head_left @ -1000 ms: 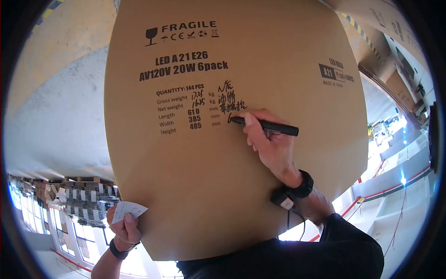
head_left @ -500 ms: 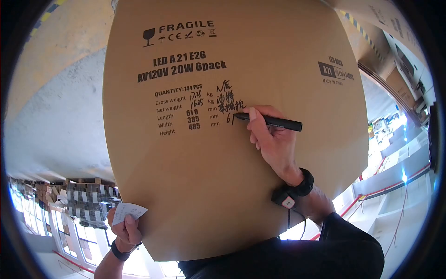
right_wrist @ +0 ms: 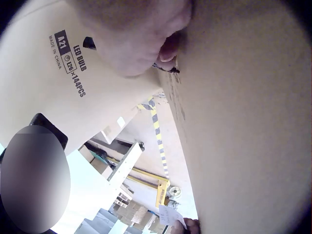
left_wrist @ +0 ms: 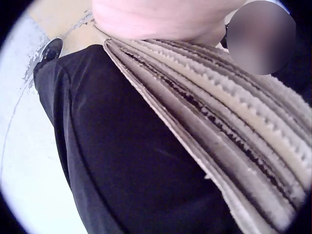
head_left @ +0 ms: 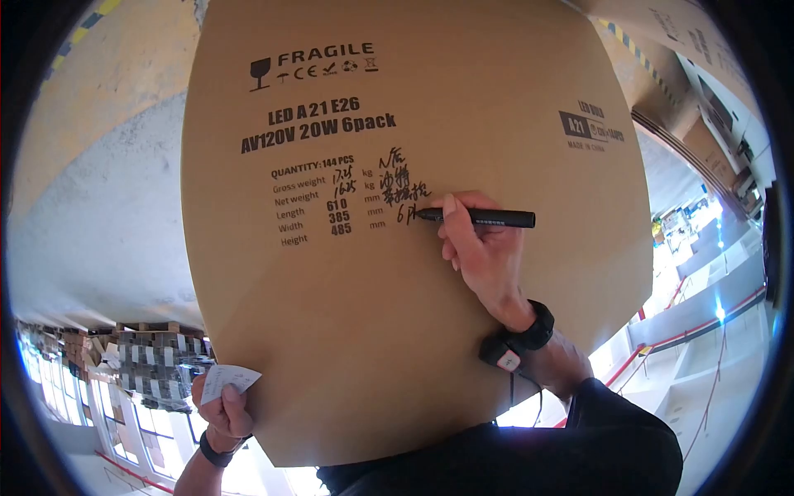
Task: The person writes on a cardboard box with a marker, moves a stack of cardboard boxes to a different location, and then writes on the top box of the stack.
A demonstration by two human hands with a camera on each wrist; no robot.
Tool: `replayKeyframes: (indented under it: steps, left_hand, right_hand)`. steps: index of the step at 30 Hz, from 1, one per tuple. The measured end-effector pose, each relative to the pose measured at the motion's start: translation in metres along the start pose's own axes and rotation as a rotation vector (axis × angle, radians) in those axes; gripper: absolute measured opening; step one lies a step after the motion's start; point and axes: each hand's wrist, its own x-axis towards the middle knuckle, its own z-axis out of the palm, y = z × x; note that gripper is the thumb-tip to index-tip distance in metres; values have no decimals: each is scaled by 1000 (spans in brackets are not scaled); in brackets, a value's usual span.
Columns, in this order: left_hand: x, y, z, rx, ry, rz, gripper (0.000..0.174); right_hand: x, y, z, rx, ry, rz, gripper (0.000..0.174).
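My right hand point(head_left: 490, 258) grips a black marker point(head_left: 503, 218) between thumb and fingers. Its tip meets a large brown cardboard sheet point(head_left: 397, 331), at the end of a short line starting with a 6. Above that line stand more handwritten characters point(head_left: 393, 178), beside printed weights and sizes. At the sheet's lower left edge, my left hand point(head_left: 223, 417) pinches a small white paper slip point(head_left: 230, 380) with writing on it. In the left wrist view, several stacked layers of corrugated cardboard point(left_wrist: 209, 107) show edge-on below the left hand point(left_wrist: 161, 19).
Dark-clothed legs point(left_wrist: 122, 146) are beneath the cardboard edges. Wrapped stacks on pallets point(head_left: 153, 364) stand at the left. Another printed carton surface point(head_left: 691, 41) lies at the upper right. Yellow-black floor tape point(right_wrist: 157, 131) and a yellow metal frame point(right_wrist: 162, 190) appear in the right wrist view.
The marker has added strokes after the 6, edging right along the line. Printing on the cardboard has shifted slightly left in view. My left hand keeps its hold on the slip.
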Motion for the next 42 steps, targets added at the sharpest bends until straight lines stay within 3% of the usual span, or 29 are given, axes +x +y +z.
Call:
replayKeyframes:
  steps: [4,6,7,9,12,14,16,17,20,23,26,28,29,32,34,35,37,39,42]
  left_hand:
    - [12,10,1,-64,107,60,10]
    - [15,20,10,-159,353,-155,11]
    - [26,38,22,-169,576,-342,22]
    - [34,65,2,-376,651,-635,33]
    - [16,88,-31,-412,603,-539,36]
    - [-10,102,-33,-563,689,-616,32]
    - [-23,112,-32,-745,832,-671,26]
    - [-26,124,-34,-729,747,-586,25]
    - [-25,123,-40,-808,753,-427,28]
    - [-24,126,-61,-940,659,-357,31]
    - [-20,110,-55,-207,792,-76,33]
    - [-21,131,-66,-659,762,-173,34]
    - [-17,140,-69,-897,735,-205,35]
    - [-19,136,-56,-809,766,-39,37]
    - [-25,121,-44,-779,757,-136,38]
    - [-28,121,-43,-758,735,-201,38]
    - [-29,144,-52,-656,687,-227,38]
    - [-29,137,-54,-635,647,-217,38]
    - [-38,119,-53,-552,557,-222,36]
  right_hand:
    - [2,0,-1,14,69,-9,18]
    - [-1,-1,-12,-61,64,-19,17]
    - [-10,-4,-19,-42,112,-77,17]
    - [-27,-21,-40,1,210,-223,19]
    - [-98,-33,-92,-537,-168,-640,28]
    - [-166,-48,-119,-650,-394,-683,44]
    - [-218,-54,-134,-833,-470,-790,53]
    - [-237,-57,-141,-924,-507,-830,57]
    - [-258,-51,-167,-943,-339,-880,65]
    - [-276,-74,-172,-880,-243,-972,56]
    - [-281,-90,-168,-825,-103,-1095,49]
    - [-291,-119,-166,-740,-204,-897,44]
    - [-292,-124,-165,-743,-186,-933,42]
    - [-290,-143,-169,-769,-96,-1062,35]
    - [-289,-149,-168,-764,-17,-1156,30]
    - [-294,-158,-164,-595,-27,-997,24]
    - [-283,-189,-166,-663,120,-1220,27]
    - [-264,-234,-167,-600,332,-1301,25]
    - [-288,-285,-150,-387,470,-1517,25]
